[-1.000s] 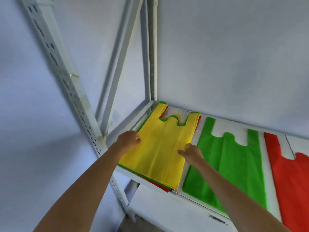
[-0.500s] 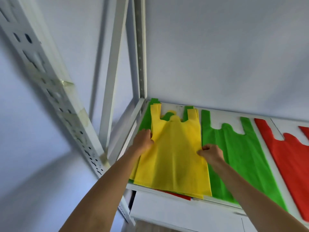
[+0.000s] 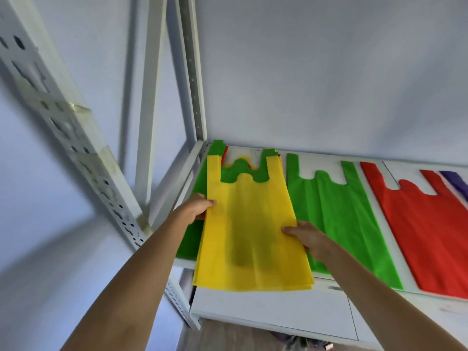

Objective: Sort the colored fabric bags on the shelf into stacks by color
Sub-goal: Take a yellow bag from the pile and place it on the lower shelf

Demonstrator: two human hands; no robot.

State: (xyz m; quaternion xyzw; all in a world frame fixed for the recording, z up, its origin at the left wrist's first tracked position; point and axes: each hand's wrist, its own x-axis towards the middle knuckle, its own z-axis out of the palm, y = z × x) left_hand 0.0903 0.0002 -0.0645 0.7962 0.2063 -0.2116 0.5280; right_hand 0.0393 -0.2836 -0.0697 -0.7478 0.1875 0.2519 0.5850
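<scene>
A yellow fabric bag [image 3: 250, 231] is held flat by both sides, its lower end hanging past the shelf's front edge. My left hand [image 3: 197, 206] grips its left edge and my right hand [image 3: 306, 236] grips its right edge. Under it lies a mixed pile [image 3: 200, 183] at the shelf's left end, with a green bag on top and red and yellow edges showing near the handles. A single green bag [image 3: 342, 211] lies flat to the right, then a red bag [image 3: 425, 231], and a purple bag [image 3: 458, 183] peeks in at the far right.
The white shelf board [image 3: 372, 171] is bounded by a wall behind and by perforated metal uprights [image 3: 192, 72] at the left corner. A lower white shelf [image 3: 273, 310] sits below the front edge.
The yellow bag has been lifted off the mixed pile and drawn toward me, past the front edge. Both hands moved with it, and the green bag beneath is now uncovered.
</scene>
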